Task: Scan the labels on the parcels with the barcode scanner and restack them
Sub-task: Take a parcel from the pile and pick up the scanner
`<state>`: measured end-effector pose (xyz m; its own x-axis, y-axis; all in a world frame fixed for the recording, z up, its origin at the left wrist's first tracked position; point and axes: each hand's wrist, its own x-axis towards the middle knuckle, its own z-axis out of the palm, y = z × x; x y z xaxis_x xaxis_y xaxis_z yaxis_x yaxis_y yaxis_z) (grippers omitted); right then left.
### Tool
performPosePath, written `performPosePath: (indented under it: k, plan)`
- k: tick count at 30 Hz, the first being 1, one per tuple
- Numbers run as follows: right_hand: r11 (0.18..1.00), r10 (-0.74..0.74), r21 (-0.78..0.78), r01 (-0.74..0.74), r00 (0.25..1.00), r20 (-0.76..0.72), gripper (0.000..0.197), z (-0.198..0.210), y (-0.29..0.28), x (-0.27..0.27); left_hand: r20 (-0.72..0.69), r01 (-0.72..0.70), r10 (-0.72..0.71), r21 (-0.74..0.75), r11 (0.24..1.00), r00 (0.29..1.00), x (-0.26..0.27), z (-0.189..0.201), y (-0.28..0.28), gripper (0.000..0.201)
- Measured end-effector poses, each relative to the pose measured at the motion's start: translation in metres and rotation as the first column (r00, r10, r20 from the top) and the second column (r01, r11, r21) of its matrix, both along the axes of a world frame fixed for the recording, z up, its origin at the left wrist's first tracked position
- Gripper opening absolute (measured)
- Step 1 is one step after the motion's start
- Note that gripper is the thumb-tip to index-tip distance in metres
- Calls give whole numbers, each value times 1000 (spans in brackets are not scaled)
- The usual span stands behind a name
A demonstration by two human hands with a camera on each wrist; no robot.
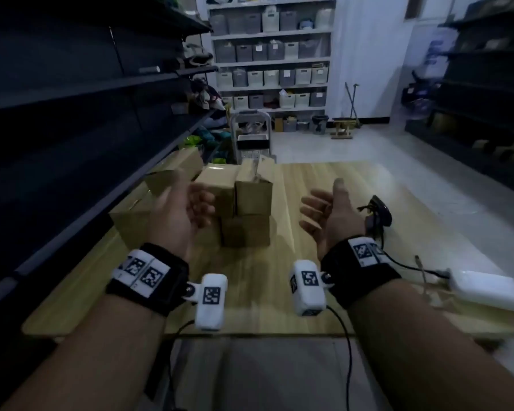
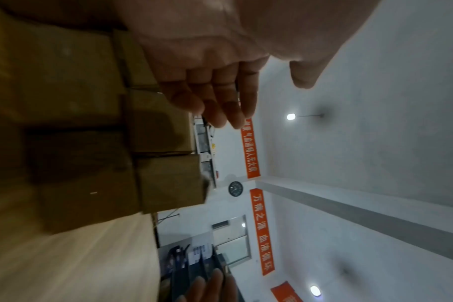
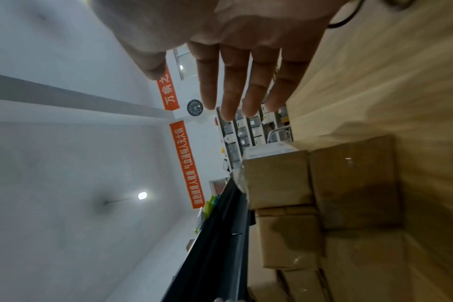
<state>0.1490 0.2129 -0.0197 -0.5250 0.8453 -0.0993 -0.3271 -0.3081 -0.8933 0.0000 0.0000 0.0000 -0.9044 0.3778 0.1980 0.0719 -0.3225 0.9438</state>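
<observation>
Several brown cardboard parcels (image 1: 251, 212) stand stacked on the wooden table (image 1: 279, 292), toward its far left; the same stack (image 2: 91, 163) fills the left wrist view, and the parcels (image 3: 323, 194) show in the right wrist view too. My left hand (image 1: 190, 209) hovers palm-in just left of the stack, fingers relaxed, holding nothing. My right hand (image 1: 324, 215) hovers to the right of the stack, fingers straight and empty. The black barcode scanner (image 1: 380, 212) lies on the table just right of my right hand, its cable trailing toward me.
A white device (image 1: 487, 289) with cables lies at the table's right near edge. Dark shelving (image 1: 86, 99) runs along the left, touching the table side. A trolley (image 1: 251, 137) stands beyond the table. White shelves with bins (image 1: 270, 54) line the back wall.
</observation>
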Motion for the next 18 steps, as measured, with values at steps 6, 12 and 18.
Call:
performPosePath:
  k: [6,12,18]
  plan:
    - [994,-15,-103,19,999,39,60,-49,-29,19,203,28,-8,-93,995,979,14,-48,-6,54]
    - [991,-6,-133,15,997,71,58,-76,-25,2,314,88,-54,-93,992,948,3,-78,-1,49]
    - [965,-61,-256,57,998,-7,55,-103,-26,-14,446,105,-60,-76,992,893,-7,-116,0,49]
